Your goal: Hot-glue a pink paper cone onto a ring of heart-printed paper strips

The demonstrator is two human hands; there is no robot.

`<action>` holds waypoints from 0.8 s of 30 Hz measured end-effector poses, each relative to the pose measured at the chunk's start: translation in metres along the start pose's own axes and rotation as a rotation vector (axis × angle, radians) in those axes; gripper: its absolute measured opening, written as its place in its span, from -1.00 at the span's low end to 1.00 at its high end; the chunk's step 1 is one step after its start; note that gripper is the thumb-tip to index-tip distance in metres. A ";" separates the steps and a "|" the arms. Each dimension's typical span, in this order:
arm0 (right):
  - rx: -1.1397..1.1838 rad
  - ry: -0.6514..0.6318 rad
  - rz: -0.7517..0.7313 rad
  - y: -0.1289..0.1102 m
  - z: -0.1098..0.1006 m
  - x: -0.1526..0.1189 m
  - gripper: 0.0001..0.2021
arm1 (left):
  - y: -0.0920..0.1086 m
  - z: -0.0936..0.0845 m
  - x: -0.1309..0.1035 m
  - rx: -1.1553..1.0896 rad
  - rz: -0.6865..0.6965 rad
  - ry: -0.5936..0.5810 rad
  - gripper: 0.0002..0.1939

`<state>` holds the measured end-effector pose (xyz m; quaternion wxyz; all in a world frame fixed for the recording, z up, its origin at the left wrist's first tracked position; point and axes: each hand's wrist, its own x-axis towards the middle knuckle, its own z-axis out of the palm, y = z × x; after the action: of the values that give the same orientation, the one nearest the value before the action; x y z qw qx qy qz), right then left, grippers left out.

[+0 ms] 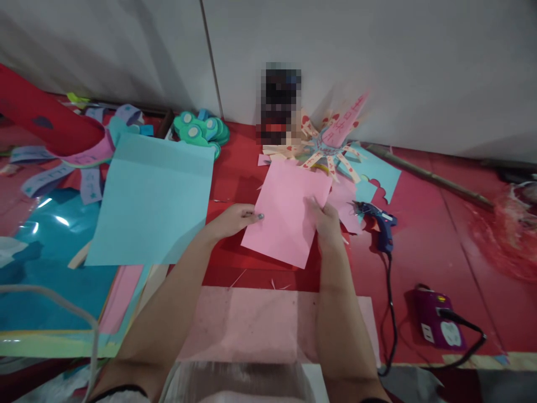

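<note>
A pink sheet of paper (285, 215) is held tilted above the red table (419, 235). My left hand (237, 219) pinches its left edge, thumb on top. On the right edge, my right hand (325, 221) grips the same sheet, thumb on top and fingers behind it. To the left lies a large light-blue sheet (155, 201). Just beyond the pink sheet stands a paper craft with a pink cone (346, 120) and heart-marked strips. Green paper cut-outs (199, 131) are stacked behind.
A blue glue gun (381, 224) lies at the right, its cord running toward the front edge. Further right are a purple power socket (440, 319), a stick (432, 176) and red plastic (512, 235). A red cone (50, 117) with purple strips is at the far left.
</note>
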<state>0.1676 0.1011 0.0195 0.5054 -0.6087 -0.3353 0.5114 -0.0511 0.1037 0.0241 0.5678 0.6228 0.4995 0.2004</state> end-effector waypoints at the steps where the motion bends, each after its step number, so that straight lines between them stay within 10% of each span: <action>1: 0.013 0.045 -0.001 0.000 0.001 0.000 -0.53 | 0.001 0.000 0.000 0.014 0.005 0.001 -0.66; 12: -0.032 0.201 -0.096 0.000 0.001 0.006 -0.50 | 0.005 0.000 -0.003 -0.050 -0.034 -0.045 -0.63; 20: -0.014 0.014 -0.044 0.005 0.003 0.005 -0.57 | 0.000 0.006 0.004 -0.181 0.062 0.388 -0.67; 24: 0.001 -0.094 0.045 0.009 0.000 0.003 -0.63 | -0.005 0.006 0.008 -0.228 0.026 0.428 -0.72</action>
<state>0.1672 0.1019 0.0097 0.4779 -0.5912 -0.3447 0.5507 -0.0450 0.1068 0.0157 0.5133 0.5043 0.5744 0.3902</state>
